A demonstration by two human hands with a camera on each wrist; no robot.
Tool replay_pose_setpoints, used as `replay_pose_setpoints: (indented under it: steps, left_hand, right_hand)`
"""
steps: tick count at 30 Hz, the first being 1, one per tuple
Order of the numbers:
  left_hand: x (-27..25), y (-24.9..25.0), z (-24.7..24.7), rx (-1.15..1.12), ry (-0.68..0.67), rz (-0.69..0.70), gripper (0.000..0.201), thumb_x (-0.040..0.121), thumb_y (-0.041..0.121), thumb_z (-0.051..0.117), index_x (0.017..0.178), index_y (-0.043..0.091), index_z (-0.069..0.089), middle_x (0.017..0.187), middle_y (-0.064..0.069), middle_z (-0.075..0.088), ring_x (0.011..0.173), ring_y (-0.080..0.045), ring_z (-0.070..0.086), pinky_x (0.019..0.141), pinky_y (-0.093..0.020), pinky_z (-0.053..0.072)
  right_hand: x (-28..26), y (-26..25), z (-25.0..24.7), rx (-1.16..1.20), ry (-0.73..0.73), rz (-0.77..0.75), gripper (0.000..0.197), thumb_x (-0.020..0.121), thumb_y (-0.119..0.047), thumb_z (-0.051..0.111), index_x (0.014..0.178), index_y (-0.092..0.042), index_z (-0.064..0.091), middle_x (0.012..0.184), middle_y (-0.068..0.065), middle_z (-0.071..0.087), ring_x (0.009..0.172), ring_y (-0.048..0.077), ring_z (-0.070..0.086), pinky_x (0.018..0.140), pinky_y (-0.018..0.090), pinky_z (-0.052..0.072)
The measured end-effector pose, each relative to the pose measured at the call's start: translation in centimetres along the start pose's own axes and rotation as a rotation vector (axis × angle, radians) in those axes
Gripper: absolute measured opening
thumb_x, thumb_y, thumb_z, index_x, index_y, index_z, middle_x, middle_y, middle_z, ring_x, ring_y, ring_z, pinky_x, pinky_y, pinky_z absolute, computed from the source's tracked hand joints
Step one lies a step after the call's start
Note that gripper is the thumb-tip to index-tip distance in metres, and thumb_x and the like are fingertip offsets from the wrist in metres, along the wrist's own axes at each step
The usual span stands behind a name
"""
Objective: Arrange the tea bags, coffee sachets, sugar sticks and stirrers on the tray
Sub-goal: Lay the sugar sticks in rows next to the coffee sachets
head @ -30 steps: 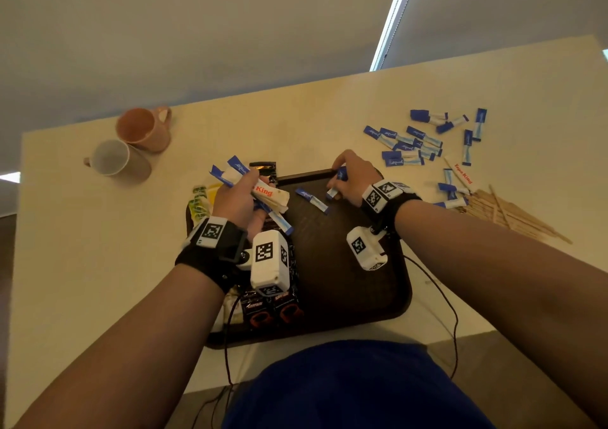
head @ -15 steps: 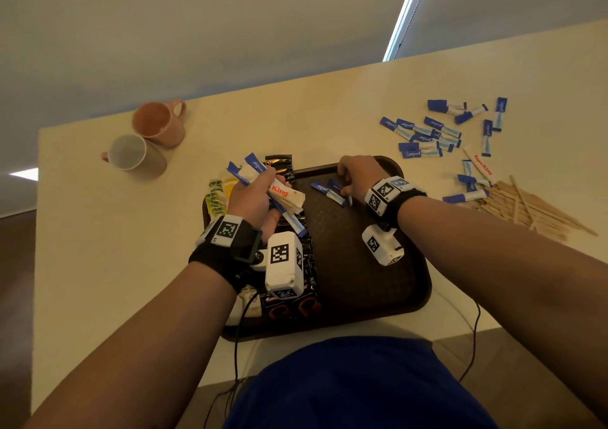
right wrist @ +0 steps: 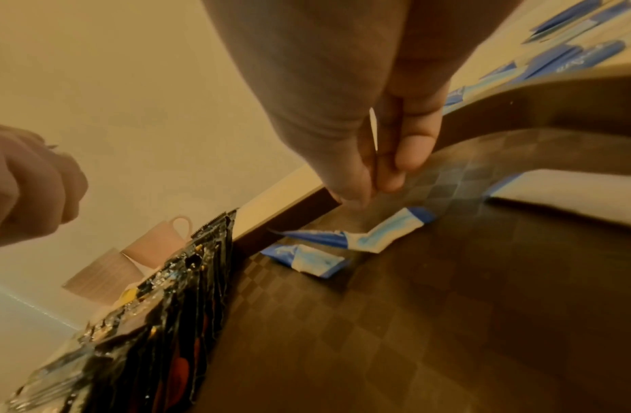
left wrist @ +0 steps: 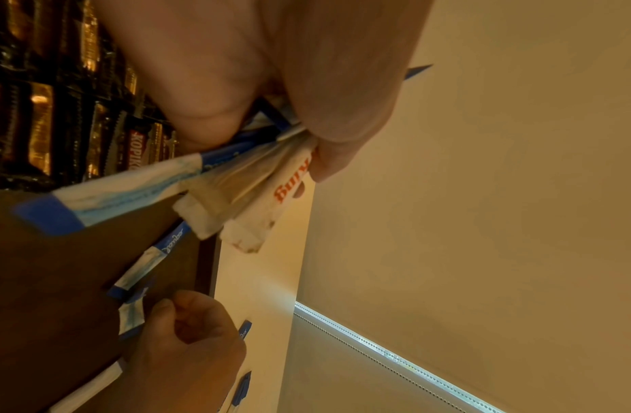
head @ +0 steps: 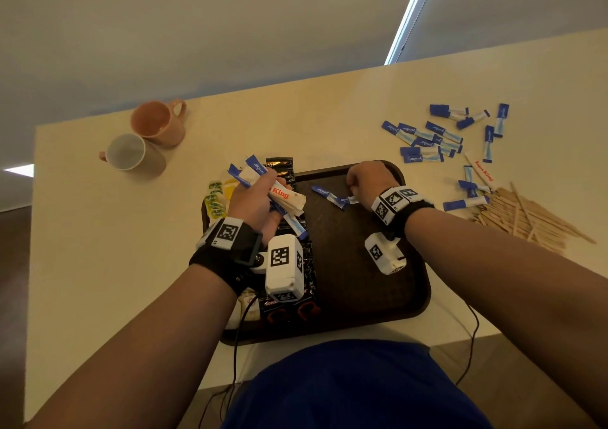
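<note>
Left hand [head: 253,198] gripping sugar sticks [head: 279,195], right hand [head: 368,182] curled over tray [head: 362,297]

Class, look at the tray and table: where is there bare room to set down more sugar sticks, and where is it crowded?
Free: the tray floor between the coffee sachets and its right rim, nearer than the two blue sticks; also the table left of the tray, below the mugs. Crowded: the tray's left side, and the table at right with scattered sticks and stirrers.
</note>
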State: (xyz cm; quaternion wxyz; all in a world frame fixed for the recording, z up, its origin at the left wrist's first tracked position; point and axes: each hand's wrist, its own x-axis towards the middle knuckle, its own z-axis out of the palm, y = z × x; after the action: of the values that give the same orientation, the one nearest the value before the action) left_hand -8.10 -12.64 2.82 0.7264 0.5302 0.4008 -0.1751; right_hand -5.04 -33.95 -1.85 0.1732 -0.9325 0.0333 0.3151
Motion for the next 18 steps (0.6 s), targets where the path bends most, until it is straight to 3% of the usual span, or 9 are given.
replay_pose_setpoints:
  steps: [3,7,15,18]
  left_hand:
    - [-0.2,0.0,0.5,-0.019,0.003,-0.005,0.012,0.097,0.014,0.062,0.106,0.007,0.059,0.085,-0.006,0.067,0.086,-0.023,0.066,0.073,-0.040,0.055]
    - [-0.3,0.0,0.8,-0.027,-0.010,-0.014,0.018,0.097,0.014,0.062,0.114,0.007,0.057,0.087,-0.007,0.066,0.080,-0.021,0.066,0.066,-0.036,0.055]
    - [-0.4,-0.2,0.7,-0.005,-0.014,-0.003,0.016,0.097,0.014,0.061,0.110,0.007,0.056,0.086,-0.007,0.065,0.078,-0.020,0.066,0.066,-0.036,0.056]
    - [-0.2,-0.1,0.4,0.017,-0.013,0.004,0.009,0.097,0.015,0.062,0.102,0.008,0.058,0.085,-0.006,0.066,0.080,-0.021,0.067,0.066,-0.038,0.055]
  right_hand:
    - [-1.1,0.4,0.3,-0.028,0.016,-0.086,0.018,0.093,-0.019,0.064,0.109,-0.016,0.070,0.111,0.006,0.063,0.101,0.023,0.061,0.094,0.037,0.052]
    - [-2.0,0.8,1.7,-0.097,0.043,-0.182,0.022,0.095,-0.026,0.061,0.115,-0.017,0.067,0.113,0.006,0.058,0.106,0.024,0.056,0.089,0.032,0.046]
    - [-1.4,1.2,3.6,-0.026,0.103,-0.108,0.017,0.097,-0.021,0.056,0.109,-0.013,0.065,0.108,0.010,0.055,0.102,0.028,0.054,0.083,0.033,0.044]
    - [-1.3,1.3,3.5,0.022,0.121,-0.082,0.017,0.098,-0.022,0.053,0.111,-0.014,0.061,0.108,0.010,0.055,0.099,0.029,0.055,0.085,0.036,0.047]
